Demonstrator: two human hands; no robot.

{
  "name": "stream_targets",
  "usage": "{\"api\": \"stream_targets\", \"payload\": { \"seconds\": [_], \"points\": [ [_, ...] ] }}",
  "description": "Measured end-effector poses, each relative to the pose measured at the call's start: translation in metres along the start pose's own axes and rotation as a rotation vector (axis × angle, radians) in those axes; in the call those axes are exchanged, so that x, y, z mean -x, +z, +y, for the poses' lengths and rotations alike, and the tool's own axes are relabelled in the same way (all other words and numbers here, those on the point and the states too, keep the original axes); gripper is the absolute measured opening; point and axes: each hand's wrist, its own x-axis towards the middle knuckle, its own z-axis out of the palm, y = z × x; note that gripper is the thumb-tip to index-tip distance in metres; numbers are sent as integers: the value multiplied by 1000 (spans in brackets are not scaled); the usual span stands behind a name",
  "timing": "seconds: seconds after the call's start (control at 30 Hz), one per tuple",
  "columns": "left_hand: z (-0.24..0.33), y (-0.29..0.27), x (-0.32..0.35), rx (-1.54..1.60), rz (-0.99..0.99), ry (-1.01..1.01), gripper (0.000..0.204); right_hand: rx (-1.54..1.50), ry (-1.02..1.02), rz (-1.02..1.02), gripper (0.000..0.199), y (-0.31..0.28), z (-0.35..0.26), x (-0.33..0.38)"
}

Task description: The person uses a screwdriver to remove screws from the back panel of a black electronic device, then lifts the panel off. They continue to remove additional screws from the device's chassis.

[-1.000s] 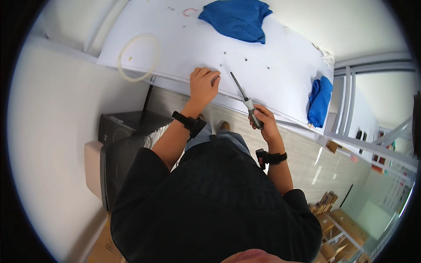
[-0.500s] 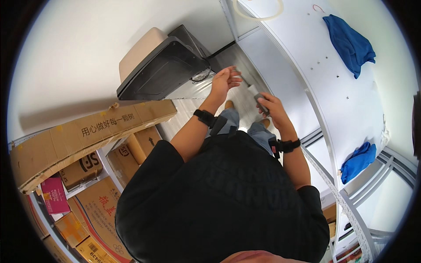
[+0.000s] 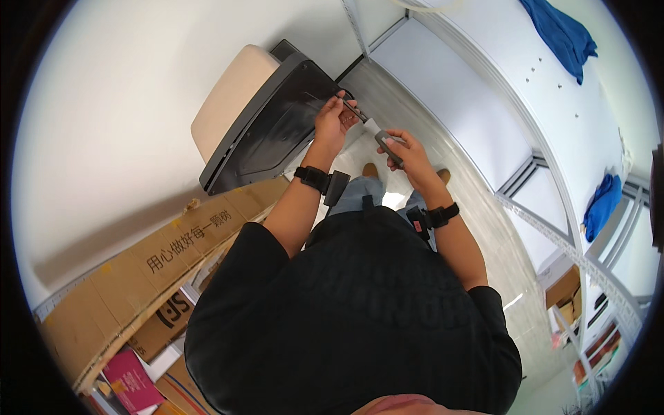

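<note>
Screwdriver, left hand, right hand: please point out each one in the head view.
Screwdriver (image 3: 373, 127): head view, front of its handle.
Left hand (image 3: 333, 124): head view, middle of the hand.
Right hand (image 3: 409, 154): head view, middle of the hand.

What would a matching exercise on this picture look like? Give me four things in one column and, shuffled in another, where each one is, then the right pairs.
Things:
1. Screwdriver
2. Blue cloths
3. Shoes
4. Pink box

Places:
A. On the floor
B. Near the picture's lower left edge
C. With its handle in the right hand
D. On the white tabletop

Right pairs: 1-C, 2-D, 3-A, 4-B
</note>
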Motion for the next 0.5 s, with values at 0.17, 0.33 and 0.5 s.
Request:
{"api": "stream_targets", "payload": {
  "seconds": [0.17,0.33,0.5],
  "points": [
    [8,-4,-7,-34,-35,-37,24,-61,-37,82,34,20,8,0],
    [8,-13,-15,-13,-61,-31,24,-79,-68,91,33,25,10,-2],
    [9,-15,-18,-32,-48,-38,24,-114,-57,81,33,25,14,-6]
  ]
}}
